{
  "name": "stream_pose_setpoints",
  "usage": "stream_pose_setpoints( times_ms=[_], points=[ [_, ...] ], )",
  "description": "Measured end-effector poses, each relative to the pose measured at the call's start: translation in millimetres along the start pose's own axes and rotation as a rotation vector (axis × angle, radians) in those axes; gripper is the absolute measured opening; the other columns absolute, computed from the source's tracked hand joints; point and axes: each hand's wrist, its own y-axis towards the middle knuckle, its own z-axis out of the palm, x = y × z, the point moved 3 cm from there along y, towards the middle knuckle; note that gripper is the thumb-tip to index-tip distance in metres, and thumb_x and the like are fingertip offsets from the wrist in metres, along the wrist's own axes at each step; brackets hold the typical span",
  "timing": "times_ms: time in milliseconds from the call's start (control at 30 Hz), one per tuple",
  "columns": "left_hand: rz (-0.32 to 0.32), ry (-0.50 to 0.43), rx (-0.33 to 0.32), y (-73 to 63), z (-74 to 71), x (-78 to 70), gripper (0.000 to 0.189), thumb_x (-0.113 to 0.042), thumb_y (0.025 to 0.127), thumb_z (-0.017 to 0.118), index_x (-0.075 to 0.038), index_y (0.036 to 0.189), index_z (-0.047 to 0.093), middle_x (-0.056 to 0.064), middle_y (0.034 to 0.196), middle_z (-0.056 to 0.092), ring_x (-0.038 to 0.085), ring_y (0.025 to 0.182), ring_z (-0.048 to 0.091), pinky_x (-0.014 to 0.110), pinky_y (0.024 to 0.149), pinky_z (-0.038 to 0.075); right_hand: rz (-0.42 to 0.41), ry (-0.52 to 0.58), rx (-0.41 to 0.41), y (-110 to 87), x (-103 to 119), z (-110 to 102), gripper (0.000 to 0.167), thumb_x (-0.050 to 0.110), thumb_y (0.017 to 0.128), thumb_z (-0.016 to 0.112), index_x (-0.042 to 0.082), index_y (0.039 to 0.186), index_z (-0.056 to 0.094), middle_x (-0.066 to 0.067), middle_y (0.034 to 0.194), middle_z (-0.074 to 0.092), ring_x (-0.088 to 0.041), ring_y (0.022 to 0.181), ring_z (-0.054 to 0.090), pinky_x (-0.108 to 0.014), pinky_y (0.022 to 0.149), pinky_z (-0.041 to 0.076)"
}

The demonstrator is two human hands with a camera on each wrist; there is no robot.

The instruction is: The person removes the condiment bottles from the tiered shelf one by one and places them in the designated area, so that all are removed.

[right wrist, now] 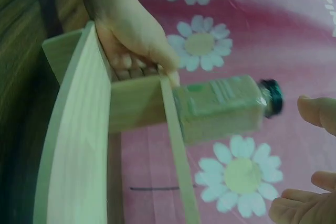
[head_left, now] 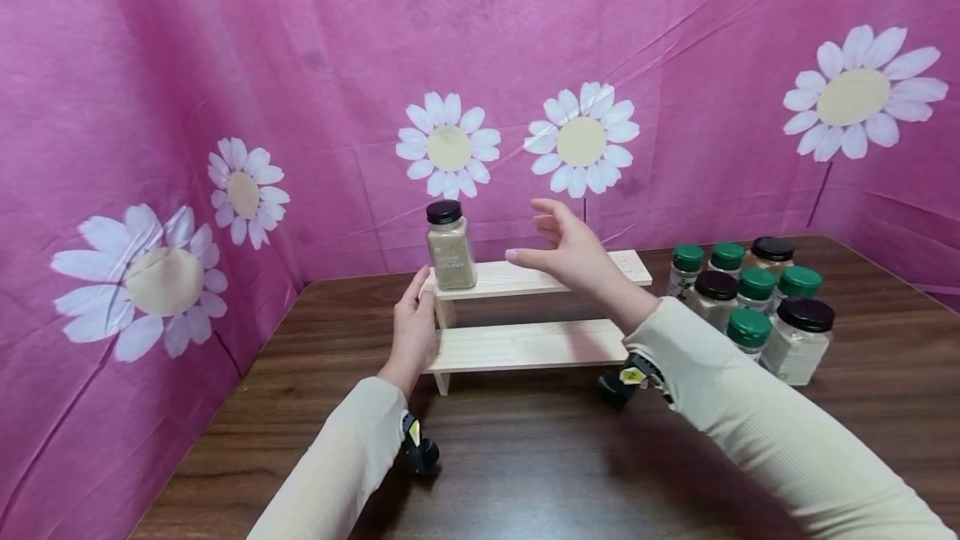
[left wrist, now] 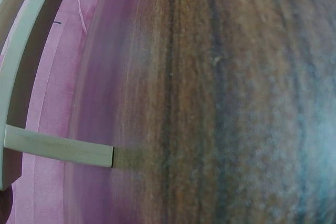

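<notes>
A two-tier wooden shelf (head_left: 517,346) stands on the table. On the left end of its upper tier sits a square jar (head_left: 452,255) of beige powder with a black lid, upright. My left hand (head_left: 415,330) is at the shelf's left end; in the right wrist view its fingers (right wrist: 137,69) curl round the side support, thumb close to the jar's base. Over the upper tier my right hand (head_left: 577,257) is held with fingers and thumb spread and nothing between them, to the right of the jar. The left wrist view shows the shelf's end (left wrist: 58,148), not the hand.
At the right, on the dark wood table (head_left: 510,457), stands a cluster of several spice jars, some with green lids (head_left: 748,328), others with black lids (head_left: 806,315). Behind the table hangs a pink cloth (head_left: 337,107) printed with white daisies.
</notes>
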Motion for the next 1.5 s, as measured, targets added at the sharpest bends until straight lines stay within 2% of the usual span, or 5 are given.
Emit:
stream_pose_setpoints(
  times_ms=[500,800,1000,1200,1500],
  points=[
    [-0.002,0.026,0.006,-1.7,-3.6,-3.4,0.042,-0.008,0.096,0.039,-0.011,0.138,0.044,0.013,0.137,0.047,0.017,0.114,0.049,0.033,0.100,0.043,0.026,-0.060,-0.095,23.2,-2,69,0.093,0.036,0.070,0.079,0.012,0.145,0.028,-0.014,0.143,0.039,-0.028,0.131,0.037,-0.043,0.107,0.034],
    [-0.012,0.062,-0.054,-0.5,-4.1,-3.8,0.040,-0.010,0.094,0.044,-0.012,0.133,0.051,0.008,0.134,0.051,0.013,0.113,0.049,0.028,0.098,0.044,-0.025,-0.043,-0.170,28.6,-6,93,0.095,0.030,0.070,0.080,0.008,0.145,0.025,-0.015,0.143,0.038,-0.030,0.128,0.040,-0.044,0.106,0.036],
    [-0.018,0.126,-0.083,0.7,-3.9,-5.9,0.042,-0.009,0.090,0.045,-0.013,0.132,0.054,0.008,0.127,0.056,0.005,0.082,0.052,0.014,0.076,0.046,-0.036,-0.052,-0.176,30.1,-9,100,0.096,0.027,0.069,0.081,0.010,0.145,0.023,-0.017,0.141,0.040,-0.031,0.124,0.045,-0.044,0.104,0.039],
    [-0.008,0.162,-0.094,1.3,-1.0,-6.4,0.044,-0.005,0.088,0.044,-0.011,0.132,0.053,0.015,0.104,0.059,0.004,0.054,0.032,0.015,0.054,0.034,-0.066,-0.052,-0.184,30.3,-14,105,0.095,0.023,0.069,0.081,0.010,0.144,0.025,-0.018,0.135,0.046,-0.031,0.121,0.047,-0.043,0.101,0.041],
    [0.001,0.162,-0.108,0.8,-2.1,-6.9,0.044,-0.004,0.088,0.043,-0.010,0.130,0.054,0.013,0.118,0.059,0.007,0.076,0.045,0.014,0.068,0.040,-0.104,-0.108,-0.212,32.7,-16,112,0.098,0.022,0.068,0.082,0.010,0.145,0.022,-0.018,0.132,0.049,-0.030,0.119,0.049,-0.045,0.101,0.041]
  ],
)
